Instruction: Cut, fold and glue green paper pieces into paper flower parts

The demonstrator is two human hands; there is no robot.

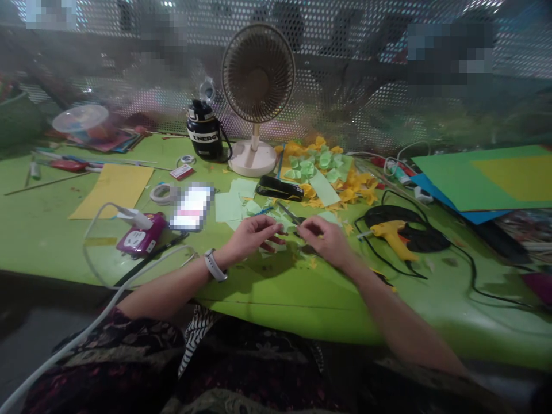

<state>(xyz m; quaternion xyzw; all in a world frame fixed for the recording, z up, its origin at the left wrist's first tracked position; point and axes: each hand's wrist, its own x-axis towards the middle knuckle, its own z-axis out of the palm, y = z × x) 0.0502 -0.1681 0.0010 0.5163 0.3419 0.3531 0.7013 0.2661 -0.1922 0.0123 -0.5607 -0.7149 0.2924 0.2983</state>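
My left hand [252, 237] and my right hand [325, 241] are close together above the green table [276, 293]. Small dark-bladed scissors [288, 214] angle up and left between them, and they look held in my right hand, though its grip is partly blurred. My left fingertips pinch a pale green paper scrap [280, 227]. Loose pale green paper pieces [230, 207] lie just beyond my left hand. A pile of yellow and green paper cut-outs [319, 172] sits further back.
A black stapler [278, 188] lies beyond my hands, with a yellow glue gun [394, 238] to the right. Further back are a desk fan [257, 98] and a black bottle [203, 129]. Card sheets [487, 178] lie right; yellow paper [112, 191], tape [164, 194] and a cable are left.
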